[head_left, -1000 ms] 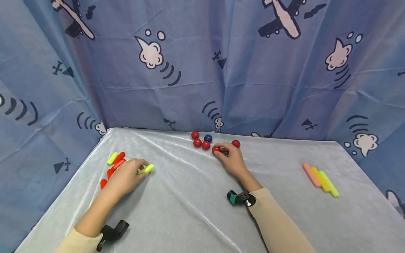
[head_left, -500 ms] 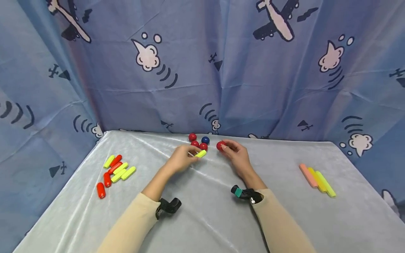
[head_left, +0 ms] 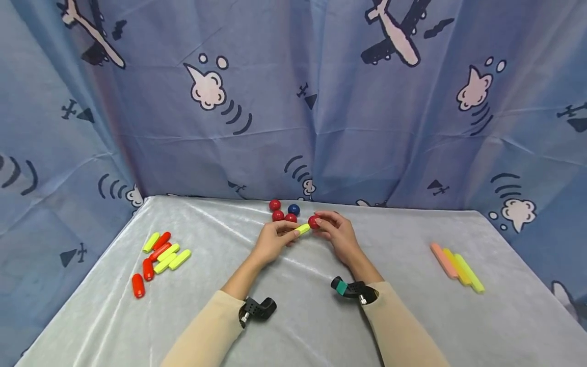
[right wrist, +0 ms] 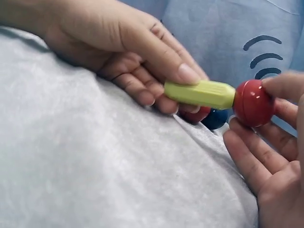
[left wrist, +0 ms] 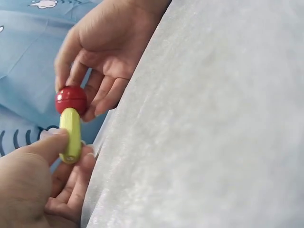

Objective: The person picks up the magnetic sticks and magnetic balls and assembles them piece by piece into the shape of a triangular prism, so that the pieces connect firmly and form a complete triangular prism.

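My left hand (head_left: pixel 270 243) pinches a short yellow-green toy stick (head_left: pixel 303 229) between thumb and fingers. A glossy red ball (head_left: pixel 314 222) is held in the fingertips of my right hand (head_left: pixel 341 238). Both wrist views show the far end of the stick (right wrist: pixel 202 94) right at the ball (right wrist: pixel 255 102), the two in line. A fine seam circles the ball (left wrist: pixel 71 99). Just behind the left fingers, several red balls (head_left: pixel 277 215) and one blue ball (head_left: pixel 294 209) lie on the cloth.
At left on the grey cloth (head_left: pixel 275 326) lies a loose group of red sticks (head_left: pixel 138 286) and yellow-green sticks (head_left: pixel 180 259). Three longer sticks, orange (head_left: pixel 444 261), yellow (head_left: pixel 456 267) and lime (head_left: pixel 470 273), lie side by side at right. A blue printed curtain (head_left: pixel 257 153) hangs behind.
My left hand has carried the yellow-green stick from the left group over to the middle. My right hand has drawn the red ball away from the other balls, and stick and ball have come together.
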`<action>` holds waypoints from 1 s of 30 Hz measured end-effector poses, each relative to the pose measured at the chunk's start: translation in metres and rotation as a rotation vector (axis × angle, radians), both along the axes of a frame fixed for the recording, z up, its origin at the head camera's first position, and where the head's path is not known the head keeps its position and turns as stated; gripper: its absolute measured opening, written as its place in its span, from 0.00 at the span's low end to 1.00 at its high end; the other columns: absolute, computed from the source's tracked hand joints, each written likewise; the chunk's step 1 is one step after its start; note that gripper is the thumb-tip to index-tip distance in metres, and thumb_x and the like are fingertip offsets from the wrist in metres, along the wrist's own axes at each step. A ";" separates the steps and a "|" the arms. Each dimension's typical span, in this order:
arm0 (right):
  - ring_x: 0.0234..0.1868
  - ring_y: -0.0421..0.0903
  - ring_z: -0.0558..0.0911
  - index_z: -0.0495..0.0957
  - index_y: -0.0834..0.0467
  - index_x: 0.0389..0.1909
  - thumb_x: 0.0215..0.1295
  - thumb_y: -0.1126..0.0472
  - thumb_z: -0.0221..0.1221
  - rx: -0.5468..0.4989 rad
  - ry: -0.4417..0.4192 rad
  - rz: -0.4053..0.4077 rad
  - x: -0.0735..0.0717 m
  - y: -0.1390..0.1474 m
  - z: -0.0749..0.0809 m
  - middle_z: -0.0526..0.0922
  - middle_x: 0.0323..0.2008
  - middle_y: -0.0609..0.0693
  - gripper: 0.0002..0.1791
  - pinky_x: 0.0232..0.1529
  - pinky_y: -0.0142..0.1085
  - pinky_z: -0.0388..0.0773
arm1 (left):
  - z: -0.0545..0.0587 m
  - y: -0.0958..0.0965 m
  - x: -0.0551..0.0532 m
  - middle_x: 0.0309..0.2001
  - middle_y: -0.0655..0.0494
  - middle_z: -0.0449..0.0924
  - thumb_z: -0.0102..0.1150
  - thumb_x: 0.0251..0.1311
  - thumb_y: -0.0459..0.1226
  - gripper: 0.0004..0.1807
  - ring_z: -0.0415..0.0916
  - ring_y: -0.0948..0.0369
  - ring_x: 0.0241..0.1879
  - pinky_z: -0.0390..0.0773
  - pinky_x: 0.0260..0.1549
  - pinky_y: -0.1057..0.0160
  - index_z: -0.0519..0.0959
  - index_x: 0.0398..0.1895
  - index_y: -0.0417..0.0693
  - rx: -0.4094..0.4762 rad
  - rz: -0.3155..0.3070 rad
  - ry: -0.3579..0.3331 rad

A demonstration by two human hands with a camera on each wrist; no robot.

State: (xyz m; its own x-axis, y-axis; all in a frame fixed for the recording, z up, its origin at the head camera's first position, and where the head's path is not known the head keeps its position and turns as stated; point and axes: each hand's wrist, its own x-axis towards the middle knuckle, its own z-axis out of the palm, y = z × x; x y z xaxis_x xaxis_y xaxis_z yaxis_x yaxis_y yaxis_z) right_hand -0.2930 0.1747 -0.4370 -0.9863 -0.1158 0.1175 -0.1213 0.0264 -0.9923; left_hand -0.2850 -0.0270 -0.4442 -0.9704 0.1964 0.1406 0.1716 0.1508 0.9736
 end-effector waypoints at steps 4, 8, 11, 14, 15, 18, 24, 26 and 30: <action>0.36 0.38 0.82 0.77 0.66 0.61 0.72 0.60 0.60 0.147 0.084 0.043 0.001 -0.002 0.001 0.79 0.54 0.64 0.21 0.33 0.32 0.85 | 0.002 -0.002 -0.001 0.44 0.40 0.87 0.66 0.64 0.32 0.13 0.84 0.62 0.34 0.87 0.35 0.64 0.84 0.49 0.36 0.056 0.017 -0.015; 0.33 0.39 0.79 0.84 0.60 0.53 0.64 0.58 0.68 0.325 0.193 0.073 0.001 -0.003 -0.001 0.85 0.51 0.59 0.18 0.30 0.30 0.80 | 0.004 -0.003 0.000 0.47 0.38 0.87 0.66 0.64 0.33 0.15 0.87 0.58 0.36 0.88 0.37 0.61 0.83 0.51 0.34 0.100 0.019 -0.029; 0.38 0.40 0.80 0.87 0.56 0.47 0.60 0.58 0.71 0.390 0.219 0.071 0.001 -0.004 -0.004 0.88 0.46 0.55 0.14 0.35 0.28 0.78 | 0.005 -0.002 0.000 0.47 0.38 0.87 0.65 0.65 0.34 0.15 0.87 0.60 0.35 0.88 0.37 0.61 0.83 0.51 0.32 0.118 0.020 -0.029; 0.40 0.41 0.79 0.88 0.57 0.44 0.60 0.59 0.71 0.401 0.207 0.063 0.001 -0.005 -0.005 0.89 0.43 0.55 0.12 0.37 0.28 0.77 | 0.003 -0.002 -0.002 0.44 0.38 0.87 0.63 0.67 0.35 0.15 0.85 0.64 0.31 0.88 0.34 0.62 0.83 0.50 0.32 0.126 0.049 -0.014; 0.38 0.41 0.79 0.87 0.58 0.45 0.61 0.59 0.71 0.407 0.196 0.052 0.001 -0.006 -0.005 0.88 0.42 0.55 0.12 0.35 0.29 0.77 | 0.003 -0.003 -0.003 0.42 0.37 0.87 0.62 0.68 0.36 0.14 0.84 0.63 0.30 0.88 0.33 0.63 0.83 0.49 0.32 0.117 0.067 -0.006; 0.34 0.41 0.77 0.87 0.58 0.46 0.63 0.58 0.69 0.395 0.148 0.007 0.002 -0.005 -0.003 0.86 0.38 0.54 0.13 0.33 0.29 0.75 | 0.007 -0.007 -0.006 0.38 0.38 0.87 0.62 0.69 0.37 0.12 0.84 0.62 0.29 0.86 0.29 0.65 0.85 0.46 0.35 0.054 0.123 0.031; 0.27 0.43 0.77 0.86 0.61 0.47 0.64 0.58 0.68 0.266 0.100 -0.048 0.002 -0.005 0.003 0.80 0.28 0.50 0.14 0.30 0.29 0.75 | 0.033 -0.011 -0.014 0.40 0.46 0.87 0.66 0.63 0.33 0.09 0.81 0.55 0.36 0.81 0.38 0.63 0.87 0.44 0.43 -0.305 0.203 0.220; 0.27 0.42 0.77 0.85 0.63 0.47 0.65 0.59 0.67 0.217 0.096 -0.054 0.001 -0.004 0.003 0.81 0.28 0.47 0.14 0.30 0.29 0.77 | 0.040 -0.008 -0.019 0.45 0.49 0.86 0.68 0.61 0.34 0.11 0.80 0.54 0.42 0.79 0.43 0.58 0.87 0.47 0.47 -0.506 0.176 0.306; 0.26 0.40 0.79 0.84 0.66 0.48 0.65 0.61 0.67 0.141 0.072 -0.074 0.000 -0.004 -0.002 0.81 0.29 0.44 0.15 0.31 0.28 0.79 | 0.045 -0.003 -0.027 0.51 0.51 0.85 0.71 0.58 0.37 0.14 0.80 0.51 0.50 0.79 0.49 0.50 0.87 0.48 0.53 -0.808 0.095 0.406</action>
